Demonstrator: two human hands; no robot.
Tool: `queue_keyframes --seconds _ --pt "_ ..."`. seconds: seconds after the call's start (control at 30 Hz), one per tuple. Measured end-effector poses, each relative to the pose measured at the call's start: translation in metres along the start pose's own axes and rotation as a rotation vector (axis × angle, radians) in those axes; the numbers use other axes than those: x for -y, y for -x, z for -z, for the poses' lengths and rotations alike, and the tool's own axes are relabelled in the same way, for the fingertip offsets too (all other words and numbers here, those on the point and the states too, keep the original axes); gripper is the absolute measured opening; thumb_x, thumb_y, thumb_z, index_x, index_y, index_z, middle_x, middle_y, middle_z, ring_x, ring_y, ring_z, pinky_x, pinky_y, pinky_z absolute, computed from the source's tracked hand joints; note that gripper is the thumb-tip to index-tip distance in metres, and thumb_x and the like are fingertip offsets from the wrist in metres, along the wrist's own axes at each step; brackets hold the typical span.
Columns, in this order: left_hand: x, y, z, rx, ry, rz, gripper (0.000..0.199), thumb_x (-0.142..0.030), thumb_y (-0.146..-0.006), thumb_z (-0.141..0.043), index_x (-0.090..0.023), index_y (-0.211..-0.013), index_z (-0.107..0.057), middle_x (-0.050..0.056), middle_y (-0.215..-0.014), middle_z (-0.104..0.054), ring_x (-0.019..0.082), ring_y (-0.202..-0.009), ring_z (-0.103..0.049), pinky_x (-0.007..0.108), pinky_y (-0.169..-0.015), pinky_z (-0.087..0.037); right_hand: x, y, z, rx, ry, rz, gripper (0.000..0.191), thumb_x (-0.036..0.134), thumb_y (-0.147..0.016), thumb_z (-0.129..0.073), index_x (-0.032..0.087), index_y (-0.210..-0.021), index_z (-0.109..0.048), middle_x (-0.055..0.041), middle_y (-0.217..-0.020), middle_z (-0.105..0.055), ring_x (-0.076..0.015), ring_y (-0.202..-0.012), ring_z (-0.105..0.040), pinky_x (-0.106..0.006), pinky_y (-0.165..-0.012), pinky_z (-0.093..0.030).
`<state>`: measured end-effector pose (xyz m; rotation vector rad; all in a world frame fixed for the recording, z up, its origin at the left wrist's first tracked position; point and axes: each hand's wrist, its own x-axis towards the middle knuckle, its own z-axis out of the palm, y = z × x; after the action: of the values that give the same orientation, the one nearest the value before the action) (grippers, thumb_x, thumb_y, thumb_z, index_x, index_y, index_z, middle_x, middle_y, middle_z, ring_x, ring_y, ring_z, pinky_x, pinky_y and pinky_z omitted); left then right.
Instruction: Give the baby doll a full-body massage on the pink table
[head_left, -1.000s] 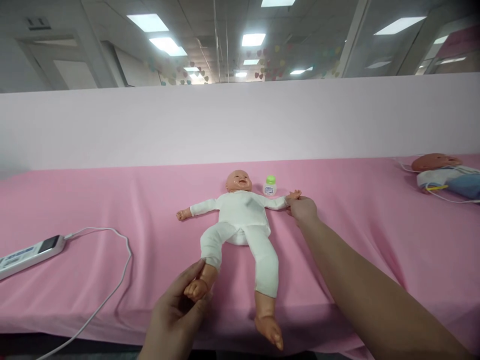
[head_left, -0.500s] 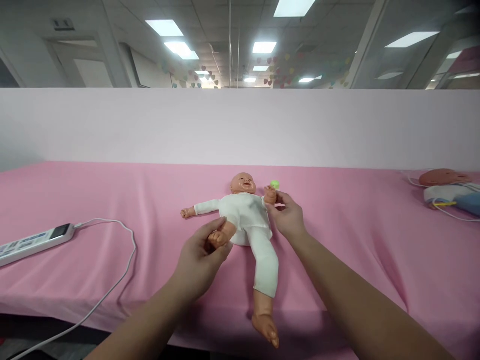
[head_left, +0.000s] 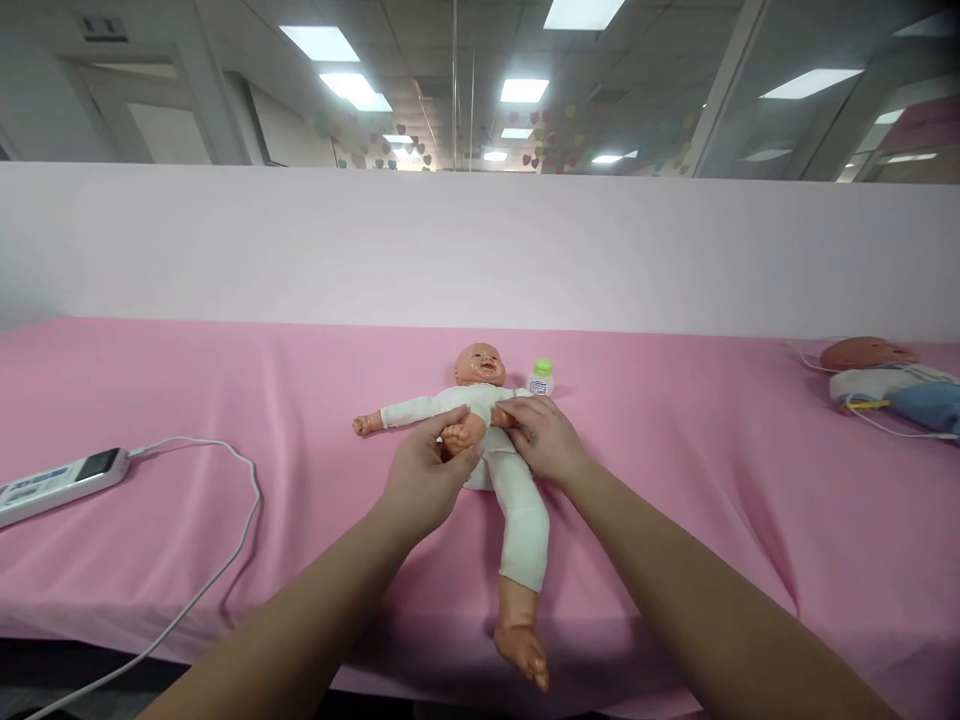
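A baby doll (head_left: 517,515) with a white cloth body lies on its back, its head toward the wall. My left hand (head_left: 424,475) is closed around the doll's bent leg near the foot (head_left: 461,434), which is raised over the belly. The doll's arm on the other side is folded across its body, and my right hand (head_left: 544,435) grips it near the doll's hand (head_left: 502,418). Foot and doll hand are close together over the torso. The other leg stretches straight toward me, its bare foot (head_left: 521,650) near the table's front edge.
Beyond my right hand stands a small bottle (head_left: 540,380) with a green cap. A white power strip (head_left: 64,485) with a cable lies at the left on the pink cloth (head_left: 315,400). A second doll (head_left: 892,385) with tubing lies far right. A white partition (head_left: 480,250) runs behind.
My right hand has brought the doll's arm left and inward across the torso. My left hand has pushed the bent leg up toward the belly. The bottle shows more fully now.
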<state>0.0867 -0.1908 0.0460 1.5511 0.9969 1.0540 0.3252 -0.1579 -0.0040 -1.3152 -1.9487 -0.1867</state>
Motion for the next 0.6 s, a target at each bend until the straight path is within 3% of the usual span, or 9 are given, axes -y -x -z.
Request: queue_keyframes --seconds 0.17,0.33,0.5,0.6 --pt "0.004 0.031 0.009 -0.03 0.032 0.005 0.063 -0.035 -0.083 -0.077 -0.022 -0.142 -0.062 0.005 -0.101 -0.072 0.021 -0.09 -0.069 0.038 -0.085 -0.057 -0.011 0.004 0.002 -0.153 -0.282 -0.316 0.043 0.027 -0.089 -0.066 0.031 -0.132 -0.067 -0.0043 -0.127 -0.073 -0.026 -0.111 -0.067 -0.045 -0.094 -0.058" --pt "0.014 0.068 0.022 -0.09 0.036 0.035 0.067 -0.041 -0.081 -0.08 -0.021 -0.143 -0.062 0.009 -0.117 -0.072 0.029 -0.109 -0.069 0.045 -0.099 -0.056 -0.033 0.006 0.012 -0.329 -0.473 -0.628 0.062 0.042 -0.085 -0.073 0.025 -0.142 -0.055 -0.0081 -0.121 -0.074 -0.0242 -0.101 -0.072 -0.043 -0.091 -0.06" --pt "0.028 0.103 0.037 -0.105 -0.058 0.001 0.063 -0.039 -0.083 -0.079 -0.026 -0.142 -0.065 0.011 -0.148 -0.061 0.035 -0.139 -0.054 0.05 -0.117 -0.045 -0.065 0.01 0.015 -0.389 -0.592 -0.885 0.067 0.047 -0.08 -0.076 0.025 -0.138 -0.052 -0.0108 -0.125 -0.072 -0.0255 -0.099 -0.074 -0.037 -0.077 -0.065" --pt "0.035 0.114 0.043 -0.13 -0.136 -0.022 0.056 -0.034 -0.082 -0.078 -0.028 -0.138 -0.069 0.009 -0.154 -0.055 0.035 -0.143 -0.05 0.049 -0.121 -0.041 -0.084 0.016 0.014 -0.35 -0.501 -0.991 0.063 0.045 -0.079 -0.075 0.022 -0.134 -0.052 -0.0144 -0.114 -0.074 -0.0258 -0.079 -0.075 -0.039 -0.065 -0.064"
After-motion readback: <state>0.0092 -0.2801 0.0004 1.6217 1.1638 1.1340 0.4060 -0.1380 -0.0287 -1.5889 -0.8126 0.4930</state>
